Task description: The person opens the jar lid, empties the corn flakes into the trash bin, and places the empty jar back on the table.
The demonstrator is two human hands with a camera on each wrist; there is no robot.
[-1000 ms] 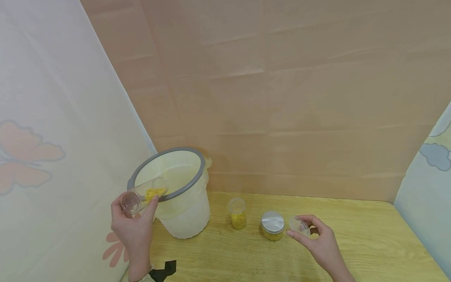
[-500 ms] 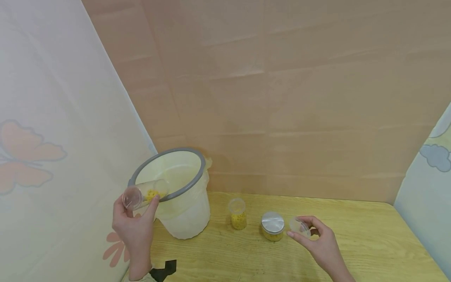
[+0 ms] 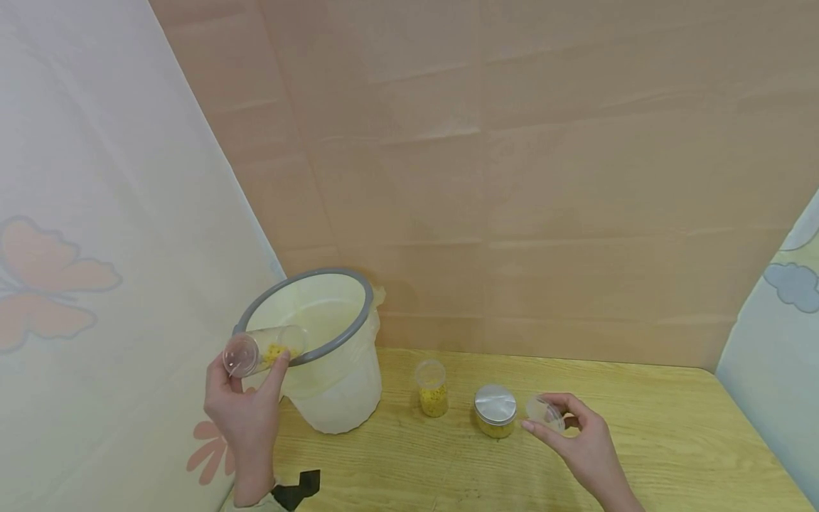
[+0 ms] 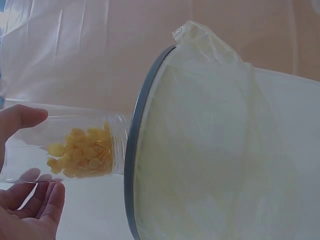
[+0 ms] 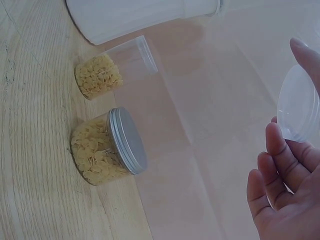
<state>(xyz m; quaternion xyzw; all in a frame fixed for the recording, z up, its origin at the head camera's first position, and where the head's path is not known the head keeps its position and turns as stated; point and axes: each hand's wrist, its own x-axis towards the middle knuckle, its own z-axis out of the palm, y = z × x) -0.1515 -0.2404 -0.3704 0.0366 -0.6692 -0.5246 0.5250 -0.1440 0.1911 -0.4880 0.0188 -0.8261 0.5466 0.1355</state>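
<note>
My left hand (image 3: 246,419) grips a clear plastic jar (image 3: 241,355) round its base end, with the thumb on one side. The jar lies on its side, its open mouth over the grey rim of a white bin (image 3: 342,405). Small yellow flat pieces (image 4: 85,152) are heaped inside, near the mouth, in the left wrist view. Over the table on the right, my right hand (image 3: 589,441) pinches a clear round lid (image 3: 544,411) between thumb and fingers. That lid (image 5: 295,105) stands on edge in the right wrist view.
A clear jar (image 3: 432,391), partly filled with yellow pieces, stands upright right of the bin. Beside it is a wider jar (image 3: 495,411) with a silver lid. A pale liner bag (image 4: 200,100) hangs over the bin's rim. Patterned side sheets and a brown back sheet (image 3: 512,178) enclose the wooden table.
My left hand has raised the jar's base a little, so the jar tips further toward the bin. The yellow pieces inside have shifted slightly. My right hand and the lid have hardly moved.
</note>
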